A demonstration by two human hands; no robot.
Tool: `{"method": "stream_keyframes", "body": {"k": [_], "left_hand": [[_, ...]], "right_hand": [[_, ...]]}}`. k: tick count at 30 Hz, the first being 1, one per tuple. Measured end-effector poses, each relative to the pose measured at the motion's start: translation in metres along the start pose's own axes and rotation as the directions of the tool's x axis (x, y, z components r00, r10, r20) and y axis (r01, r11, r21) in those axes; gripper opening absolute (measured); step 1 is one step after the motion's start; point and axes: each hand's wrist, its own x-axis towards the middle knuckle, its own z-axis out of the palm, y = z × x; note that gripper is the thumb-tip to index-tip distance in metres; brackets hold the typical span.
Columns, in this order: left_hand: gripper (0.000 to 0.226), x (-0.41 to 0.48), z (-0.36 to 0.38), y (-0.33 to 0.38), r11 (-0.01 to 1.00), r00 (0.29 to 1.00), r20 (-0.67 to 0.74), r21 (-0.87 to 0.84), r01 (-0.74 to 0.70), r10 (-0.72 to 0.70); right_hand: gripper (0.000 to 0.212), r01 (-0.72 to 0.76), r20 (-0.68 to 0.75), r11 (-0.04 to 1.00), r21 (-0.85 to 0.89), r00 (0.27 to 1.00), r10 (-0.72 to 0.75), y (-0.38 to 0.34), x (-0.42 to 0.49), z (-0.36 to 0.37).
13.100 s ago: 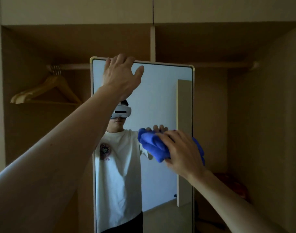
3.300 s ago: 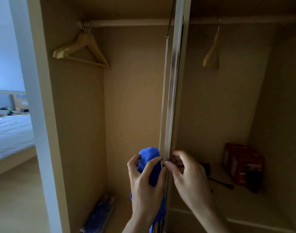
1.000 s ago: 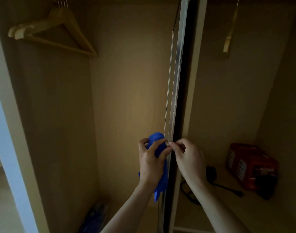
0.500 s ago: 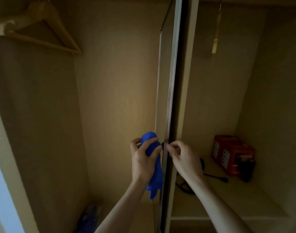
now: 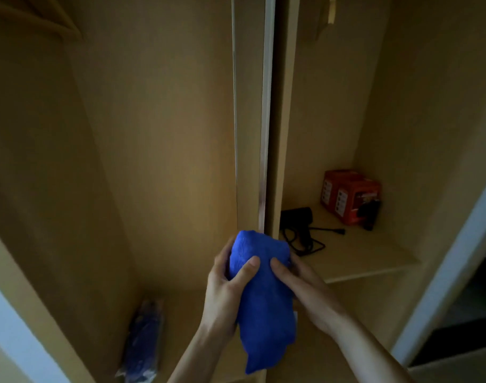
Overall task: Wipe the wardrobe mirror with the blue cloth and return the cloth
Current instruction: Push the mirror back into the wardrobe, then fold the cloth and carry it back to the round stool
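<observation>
Cloth, soft and bright blue (image 5: 261, 299), was bunched up between both hands, low in front of the open light-brown wooden wardrobe (image 5: 159, 134). The left hand (image 5: 222, 294) gripped it from the left, thumb pressed on the front. The right hand (image 5: 302, 286) gripped it from the right, thumb on the front too. The cloth's loose end hung down below the hands. Just behind the cloth stood the tall thin mirror (image 5: 266, 106), seen from its shiny edge, and the cloth hid its lower part. To the right of the mirror, a wooden shelf (image 5: 374, 258) carried a black hair dryer (image 5: 297, 219) with its cord and a red box (image 5: 349, 194), near each other. To the left, a blue packet in clear wrap (image 5: 142, 344) lay on the wardrobe floor.
</observation>
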Motion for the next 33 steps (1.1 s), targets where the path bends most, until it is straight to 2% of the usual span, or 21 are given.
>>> {"method": "stream_keyframes", "body": {"k": [3,6,12,15,18,22,25,27,28,29,30,31,32,33], "left_hand": [[0.056,-0.016,-0.002,-0.012,0.987,0.982,0.126,-0.063,0.148,-0.139],[0.054,-0.030,-0.001,-0.027,0.971,0.961,0.164,-0.054,0.235,-0.223],[0.056,-0.035,0.009,-0.051,0.964,0.936,0.236,0.027,0.264,-0.263],[0.060,-0.035,0.015,-0.062,0.941,0.893,0.312,0.009,0.337,-0.323],[0.062,-0.036,0.028,-0.074,0.928,0.853,0.379,0.044,0.370,-0.358],[0.073,-0.041,0.057,-0.094,0.897,0.837,0.334,0.066,0.437,-0.432],[0.073,-0.049,0.079,-0.107,0.826,0.766,0.357,0.031,0.563,-0.535],[0.061,-0.059,0.091,-0.116,0.767,0.667,0.449,0.067,0.638,-0.594],[0.057,-0.065,0.097,-0.121,0.733,0.609,0.484,0.106,0.672,-0.628],[0.056,-0.072,0.104,-0.126,0.706,0.560,0.508,0.146,0.693,-0.655],[0.055,-0.077,0.112,-0.132,0.695,0.530,0.523,0.183,0.695,-0.667],[0.053,-0.082,0.121,-0.138,0.698,0.519,0.533,0.208,0.685,-0.668],[0.051,-0.086,0.131,-0.144,0.708,0.528,0.533,0.210,0.674,-0.661],[0.048,-0.089,0.142,-0.149,0.721,0.547,0.530,0.197,0.664,-0.648]], "right_hand": [[0.051,-0.019,-0.142,0.995,0.100,0.989,0.033,0.012,-0.023,0.002],[0.054,-0.051,-0.251,0.992,0.119,0.965,0.080,0.023,-0.044,-0.004],[0.045,-0.045,-0.388,0.994,0.094,0.918,0.079,0.029,-0.085,-0.029],[0.043,-0.018,-0.487,1.000,0.025,0.873,0.028,0.030,-0.102,-0.045],[0.046,-0.003,-0.539,0.999,0.039,0.842,0.023,0.033,-0.120,-0.065],[0.037,0.004,-0.638,1.000,-0.005,0.770,-0.006,0.035,-0.150,-0.099],[0.029,-0.069,-0.690,0.997,-0.020,0.722,0.036,0.027,-0.174,-0.118],[0.017,-0.130,-0.698,0.992,-0.011,0.711,0.085,0.025,-0.198,-0.136],[0.013,-0.157,-0.724,0.988,0.005,0.680,0.112,0.024,-0.202,-0.138],[0.014,-0.202,-0.784,0.979,-0.002,0.608,0.124,0.028,-0.207,-0.136],[0.016,-0.333,-0.822,0.938,-0.098,0.558,0.113,0.035,-0.221,-0.141],[0.015,-0.474,-0.902,0.872,-0.124,0.421,0.100,0.035,-0.216,-0.139],[0.011,-0.600,-0.997,0.800,-0.017,0.074,0.034,0.022,-0.206,-0.143],[0.014,-0.662,-0.975,0.745,0.082,-0.208,-0.077,0.019,-0.206,-0.148]]}}
